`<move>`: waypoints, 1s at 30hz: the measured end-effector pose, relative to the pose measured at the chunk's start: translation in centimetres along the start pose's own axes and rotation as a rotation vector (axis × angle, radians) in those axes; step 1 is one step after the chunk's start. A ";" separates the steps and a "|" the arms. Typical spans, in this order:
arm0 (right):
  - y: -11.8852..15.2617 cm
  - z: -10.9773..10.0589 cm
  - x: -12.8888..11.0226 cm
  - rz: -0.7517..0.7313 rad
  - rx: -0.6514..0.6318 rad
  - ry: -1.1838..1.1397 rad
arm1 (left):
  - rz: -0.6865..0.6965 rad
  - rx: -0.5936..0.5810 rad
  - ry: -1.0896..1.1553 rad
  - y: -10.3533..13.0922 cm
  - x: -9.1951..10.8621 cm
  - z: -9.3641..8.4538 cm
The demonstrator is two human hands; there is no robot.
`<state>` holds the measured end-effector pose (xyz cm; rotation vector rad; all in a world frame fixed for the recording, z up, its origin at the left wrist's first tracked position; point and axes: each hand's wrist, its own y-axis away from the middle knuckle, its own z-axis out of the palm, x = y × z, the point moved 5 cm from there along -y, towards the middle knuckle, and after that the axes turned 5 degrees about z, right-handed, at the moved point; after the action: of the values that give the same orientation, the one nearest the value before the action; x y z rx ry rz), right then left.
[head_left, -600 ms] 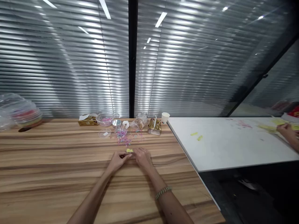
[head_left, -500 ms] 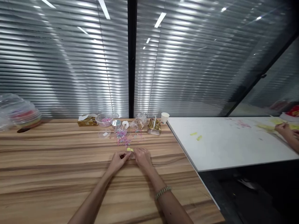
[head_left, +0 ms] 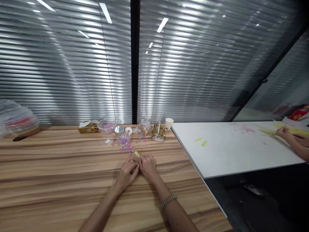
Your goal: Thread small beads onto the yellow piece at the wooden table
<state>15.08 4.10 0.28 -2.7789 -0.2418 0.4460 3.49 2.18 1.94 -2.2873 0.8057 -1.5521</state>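
My left hand (head_left: pixel 126 172) and my right hand (head_left: pixel 147 167) meet over the wooden table (head_left: pixel 72 180), fingers pinched together. Between the fingertips is a small yellow piece (head_left: pixel 136 153) with something pale and translucent below it. The fingers cover most of it, so its kind is hard to make out. A beaded bracelet (head_left: pixel 169 201) circles my right wrist. Just beyond the hands lie many small pink and purple pieces (head_left: pixel 125 147), loose and spilling from a clear bag (head_left: pixel 123 137).
Along the back stand a gold tissue box (head_left: pixel 89 129), a clear tub (head_left: pixel 106 126), its lid (head_left: pixel 106 140), a crumpled gold pack (head_left: pixel 158 132) and a paper cup (head_left: pixel 169 123). Yellow strips (head_left: pixel 204 143) lie on the white table (head_left: pixel 217 158). Another person's hand (head_left: pixel 285 132) works at right.
My left hand has turned over and moved slightly right, its fingers closer to my right hand. The yellow piece looks narrower and gathered upward. The view has shifted a little.
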 end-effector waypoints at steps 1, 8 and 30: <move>0.0 0.0 0.0 0.004 -0.003 0.005 | -0.029 -0.010 0.032 0.0 -0.2 0.1; 0.0 0.1 0.2 -0.044 0.087 0.001 | -0.383 0.008 0.316 -0.4 -3.0 -0.3; 0.1 -0.5 0.3 -0.359 0.169 0.015 | -0.561 0.152 0.856 0.1 -4.6 0.5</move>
<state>15.57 3.92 0.64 -2.4999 -0.6540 0.3363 2.65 4.70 -1.84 -1.7649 0.1481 -2.8011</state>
